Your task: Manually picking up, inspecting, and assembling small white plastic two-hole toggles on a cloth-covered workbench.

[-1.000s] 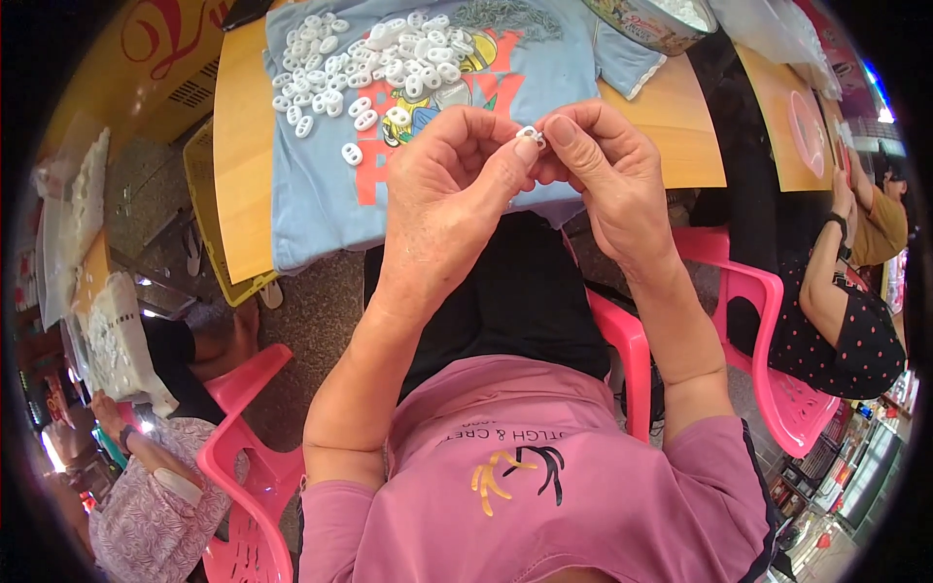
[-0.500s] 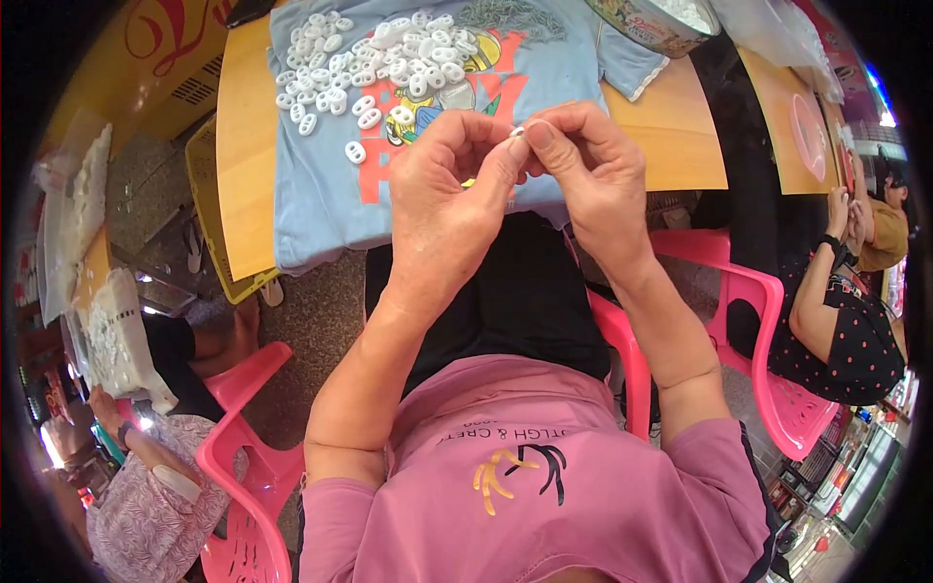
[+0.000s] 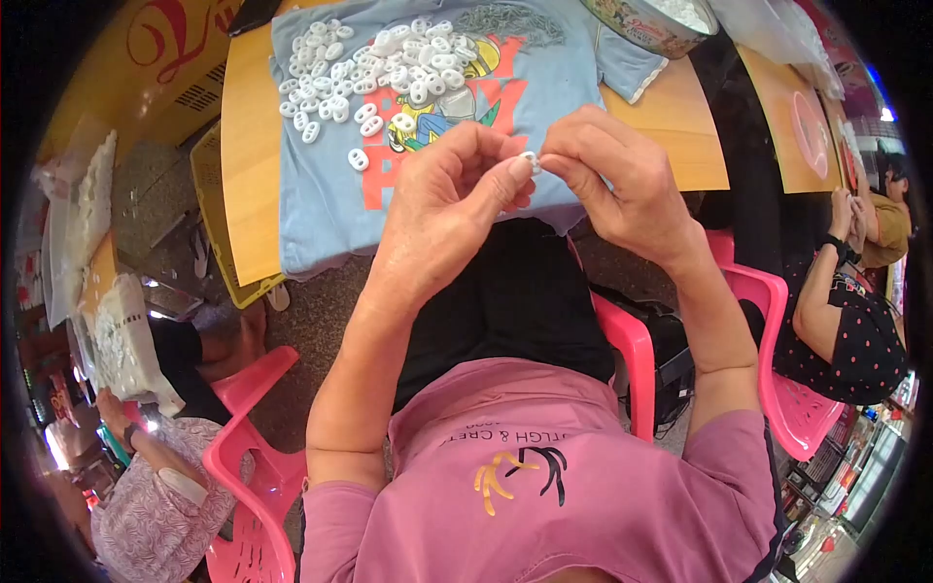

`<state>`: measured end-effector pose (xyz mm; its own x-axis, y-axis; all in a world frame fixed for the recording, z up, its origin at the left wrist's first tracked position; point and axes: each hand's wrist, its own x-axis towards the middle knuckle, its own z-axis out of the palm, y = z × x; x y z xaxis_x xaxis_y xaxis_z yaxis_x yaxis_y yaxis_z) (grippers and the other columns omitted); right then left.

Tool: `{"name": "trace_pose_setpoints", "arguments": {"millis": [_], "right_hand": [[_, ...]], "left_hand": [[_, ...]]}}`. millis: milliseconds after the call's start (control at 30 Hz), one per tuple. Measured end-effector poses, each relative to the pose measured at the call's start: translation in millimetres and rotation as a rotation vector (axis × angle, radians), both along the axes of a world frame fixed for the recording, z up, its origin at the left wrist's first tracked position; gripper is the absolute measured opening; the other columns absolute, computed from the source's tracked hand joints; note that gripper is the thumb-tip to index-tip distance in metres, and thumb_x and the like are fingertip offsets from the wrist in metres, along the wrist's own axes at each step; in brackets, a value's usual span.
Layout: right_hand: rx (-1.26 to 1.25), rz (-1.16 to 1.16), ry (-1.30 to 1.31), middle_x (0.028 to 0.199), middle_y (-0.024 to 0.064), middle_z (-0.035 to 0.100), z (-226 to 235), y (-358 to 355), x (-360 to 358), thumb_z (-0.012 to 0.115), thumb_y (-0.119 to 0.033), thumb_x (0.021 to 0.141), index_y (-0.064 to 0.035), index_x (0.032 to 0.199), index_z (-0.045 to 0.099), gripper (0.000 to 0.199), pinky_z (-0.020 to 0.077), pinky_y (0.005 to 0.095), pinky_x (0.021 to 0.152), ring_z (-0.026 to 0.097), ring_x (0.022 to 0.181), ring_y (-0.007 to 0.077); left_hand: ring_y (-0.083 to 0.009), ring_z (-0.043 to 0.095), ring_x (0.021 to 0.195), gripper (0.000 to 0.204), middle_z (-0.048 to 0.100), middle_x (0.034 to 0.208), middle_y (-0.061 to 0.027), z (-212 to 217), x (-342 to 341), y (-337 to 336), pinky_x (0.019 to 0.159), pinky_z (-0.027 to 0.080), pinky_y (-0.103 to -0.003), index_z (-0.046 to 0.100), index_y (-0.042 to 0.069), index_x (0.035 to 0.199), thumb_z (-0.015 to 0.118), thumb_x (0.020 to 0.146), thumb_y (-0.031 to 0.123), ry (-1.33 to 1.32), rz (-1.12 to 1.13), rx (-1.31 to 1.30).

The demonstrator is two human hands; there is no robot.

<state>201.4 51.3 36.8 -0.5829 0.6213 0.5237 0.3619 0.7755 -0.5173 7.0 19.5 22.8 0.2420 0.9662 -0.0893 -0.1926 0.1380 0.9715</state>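
Between thumb and fingers, my left hand (image 3: 442, 199) pinches a small white plastic piece (image 3: 530, 157). At that piece's right side, my right hand (image 3: 622, 180) is closed in a pinch; what lies in its fingertips is too small to make out. Both hands are above the near part of a light blue T-shirt (image 3: 326, 214) spread over the table. Beyond them lies a heap of white oval two-holed pieces (image 3: 408, 60), with a few lying apart nearer my left hand. At the shirt's far side is a pile of small grey metal bits (image 3: 510, 23).
A round tin (image 3: 671, 41) with white contents stands at the far right of the wooden table (image 3: 248, 185). A yellow crate (image 3: 209, 185) is by its left edge. Pink chairs (image 3: 258, 457) flank me, with people seated at both sides.
My right hand has shifted right and slightly toward me, its fingertips a little farther from my left thumb. My left hand has dropped slightly nearer; the white piece now shows more.
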Motion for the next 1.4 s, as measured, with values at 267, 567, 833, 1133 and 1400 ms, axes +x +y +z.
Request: {"name": "trace_pose_setpoints", "arguments": {"millis": [267, 567, 833, 1133, 1400], "right_hand": [[-0.058, -0.005, 0.028, 0.076, 0.0122, 0.059, 2.8, -18.3, -0.5, 0.065, 0.0, 0.086, 0.0034, 0.087, 0.059, 0.007, 0.046, 0.0328, 0.058, 0.057, 0.066, 0.0255], [-0.165, 0.05, 0.122, 0.077, 0.0121, 0.059, -24.5, -41.8, -33.3, 0.066, 0.004, 0.083, 0.0033, 0.087, 0.059, 0.008, 0.0467, 0.035, 0.056, 0.058, 0.066, 0.0275], [-0.293, 0.077, 0.061, 0.082, 0.0142, 0.063, -25.5, -6.8, -50.5, 0.066, -0.007, 0.087, 0.003, 0.092, 0.064, 0.011, 0.048, 0.0348, 0.065, 0.062, 0.072, 0.0284], [0.065, -0.181, -0.147, 0.086, 0.0095, 0.061, -40.9, 47.7, -88.2, 0.068, -0.014, 0.084, -0.006, 0.094, 0.069, 0.013, 0.0492, 0.0384, 0.063, 0.063, 0.077, 0.0288], [0.16, -0.09, -0.175, 0.085, 0.0074, 0.063, -46.6, 50.9, -92.3, 0.07, -0.014, 0.084, -0.0049, 0.101, 0.067, 0.02, 0.0487, 0.0362, 0.06, 0.062, 0.074, 0.0244]], "left_hand": [[-0.0073, 0.06, 0.071, 0.007, 0.063, 0.077, -0.0028, -3.0, 11.8, -21.8, 0.066, 0.05, -0.022, 0.058, -0.002, 0.092, 0.061, 0.093, 0.003, -0.064, 0.073, 0.051], [-0.0088, 0.064, 0.076, 0.006, 0.067, 0.084, -0.0059, -17.0, -13.3, -59.3, 0.069, 0.053, -0.022, 0.061, -0.004, 0.096, 0.061, 0.093, 0.001, 0.045, 0.216, 0.01], [-0.0142, 0.065, 0.079, 0.013, 0.066, 0.087, -0.0095, -25.5, -64.5, -63.0, 0.073, 0.053, -0.026, 0.058, -0.004, 0.101, 0.061, 0.095, 0.007, -0.004, 0.247, -0.084], [-0.015, 0.065, 0.076, 0.017, 0.067, 0.086, -0.0098, -26.6, -74.9, -58.0, 0.072, 0.054, -0.027, 0.06, -0.003, 0.1, 0.063, 0.094, 0.013, -0.05, 0.341, -0.112], [-0.014, 0.064, 0.077, 0.019, 0.067, 0.086, -0.0089, -18.9, -73.8, -50.3, 0.072, 0.053, -0.026, 0.06, -0.002, 0.101, 0.064, 0.094, 0.015, -0.052, 0.314, -0.069]]}}
